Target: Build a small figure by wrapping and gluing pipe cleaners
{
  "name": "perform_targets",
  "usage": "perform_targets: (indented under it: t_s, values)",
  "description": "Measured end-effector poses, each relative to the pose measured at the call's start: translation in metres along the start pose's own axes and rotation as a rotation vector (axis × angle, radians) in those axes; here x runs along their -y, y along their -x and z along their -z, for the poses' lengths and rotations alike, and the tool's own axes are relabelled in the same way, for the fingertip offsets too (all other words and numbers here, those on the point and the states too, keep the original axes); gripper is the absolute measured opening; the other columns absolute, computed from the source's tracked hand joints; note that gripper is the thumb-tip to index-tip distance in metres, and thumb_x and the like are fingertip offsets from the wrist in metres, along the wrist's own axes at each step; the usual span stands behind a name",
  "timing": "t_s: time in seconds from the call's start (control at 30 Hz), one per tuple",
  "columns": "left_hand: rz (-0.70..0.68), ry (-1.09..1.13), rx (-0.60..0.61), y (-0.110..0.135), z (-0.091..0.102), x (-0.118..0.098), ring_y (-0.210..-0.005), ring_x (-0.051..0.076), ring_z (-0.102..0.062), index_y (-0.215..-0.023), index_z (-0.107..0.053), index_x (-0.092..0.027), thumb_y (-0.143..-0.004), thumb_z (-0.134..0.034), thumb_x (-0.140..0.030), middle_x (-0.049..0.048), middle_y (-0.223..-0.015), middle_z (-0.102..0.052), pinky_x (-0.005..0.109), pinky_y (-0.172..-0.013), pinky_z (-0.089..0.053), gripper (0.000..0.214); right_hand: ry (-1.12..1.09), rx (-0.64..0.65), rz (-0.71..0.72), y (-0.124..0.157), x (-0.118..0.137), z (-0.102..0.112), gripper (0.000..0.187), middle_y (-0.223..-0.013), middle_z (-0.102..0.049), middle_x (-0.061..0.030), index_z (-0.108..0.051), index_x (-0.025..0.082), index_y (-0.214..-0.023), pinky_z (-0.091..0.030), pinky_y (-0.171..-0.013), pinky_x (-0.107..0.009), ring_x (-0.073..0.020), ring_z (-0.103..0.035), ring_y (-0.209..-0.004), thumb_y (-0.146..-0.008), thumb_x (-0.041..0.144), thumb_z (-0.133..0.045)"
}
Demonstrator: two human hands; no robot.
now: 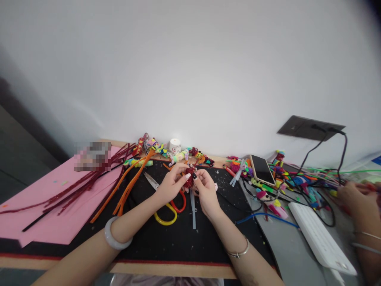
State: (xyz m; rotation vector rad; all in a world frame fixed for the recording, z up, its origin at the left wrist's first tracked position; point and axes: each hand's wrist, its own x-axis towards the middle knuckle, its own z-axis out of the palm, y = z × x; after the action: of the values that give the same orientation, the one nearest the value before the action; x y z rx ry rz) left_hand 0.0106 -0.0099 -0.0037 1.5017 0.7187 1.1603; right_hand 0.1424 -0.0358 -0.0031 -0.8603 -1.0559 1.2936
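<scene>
Above the black mat (208,246), my left hand (172,184) and my right hand (206,194) meet at a small dark red craft piece (189,179) that looks made of tinsel pipe cleaner. Both sets of fingers are closed around it, thumbs on the near side. My fingers cover part of its shape. Scissors (166,223) with yellow and red handles lie under my left wrist, blades pointing away to the left. Just below the piece, a pale translucent strip (194,216) points toward me. Left of the scissors lie several orange pipe cleaners (127,191).
Dark red pipe cleaners (80,186) rest on a pink sheet (32,198) at left. A white cup-like container (175,146) stands among colourful pieces along the wall. To the right are a phone (262,170), a white power strip (323,238), cables and another person's hand (354,198).
</scene>
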Motion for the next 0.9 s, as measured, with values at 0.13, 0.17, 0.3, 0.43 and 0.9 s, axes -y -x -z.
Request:
perform_targets:
  t_s: [0.13, 0.17, 0.3, 0.43, 0.9]
  values:
    - [0.003, 0.033, -0.014, -0.0014, -0.0001, 0.0029, -0.053, 0.007, -0.058, -0.103, -0.043, -0.020, -0.085, -0.052, -0.032, 0.0055, -0.101, -0.057, 0.021, -0.047, -0.051, 0.024, 0.026, 0.008, -0.009, -0.0002, -0.0011, 0.0000, 0.018, -0.062, -0.036, 0.0082, -0.043, 0.023, -0.084, -0.020, -0.038, -0.016, -0.0053, -0.027, -0.044, -0.080, 0.033, -0.057]
    - [0.002, 0.032, -0.018, -0.0016, 0.0000, 0.0031, -0.052, 0.007, -0.058, -0.103, -0.043, -0.020, -0.085, -0.052, -0.032, 0.0054, -0.101, -0.057, 0.021, -0.047, -0.051, 0.024, 0.030, 0.011, -0.010, -0.0001, -0.0012, -0.0001, 0.019, -0.062, -0.036, 0.0081, -0.043, 0.023, -0.085, -0.020, -0.038, -0.016, -0.0055, -0.029, -0.044, -0.080, 0.034, -0.057]
    - [0.005, 0.016, -0.017, -0.0012, 0.0002, 0.0027, -0.053, 0.009, -0.060, -0.104, -0.043, -0.021, -0.085, -0.052, -0.031, 0.0054, -0.102, -0.057, 0.022, -0.047, -0.051, 0.023, 0.019, 0.016, -0.006, 0.0002, -0.0010, -0.0004, 0.019, -0.062, -0.039, 0.0082, -0.043, 0.023, -0.084, -0.021, -0.039, -0.017, -0.0055, -0.032, -0.044, -0.080, 0.034, -0.058]
    - [0.003, 0.005, -0.012, 0.0000, -0.0001, 0.0020, -0.054, 0.009, -0.059, -0.104, -0.044, -0.021, -0.085, -0.051, -0.030, 0.0052, -0.101, -0.057, 0.022, -0.048, -0.051, 0.023, 0.014, 0.018, 0.005, 0.0003, -0.0016, 0.0000, 0.017, -0.062, -0.041, 0.0081, -0.043, 0.023, -0.083, -0.022, -0.041, -0.017, -0.0057, -0.034, -0.045, -0.081, 0.032, -0.057]
    - [-0.008, -0.026, -0.010, 0.0016, 0.0002, 0.0001, -0.056, 0.009, -0.059, -0.105, -0.045, -0.022, -0.086, -0.050, -0.029, 0.0030, -0.096, -0.057, 0.022, -0.049, -0.051, 0.022, 0.056, 0.017, 0.024, -0.0011, -0.0031, 0.0027, 0.015, -0.061, -0.036, 0.0079, -0.043, 0.023, -0.082, -0.023, -0.042, -0.018, -0.0069, -0.029, -0.047, -0.081, 0.032, -0.056]
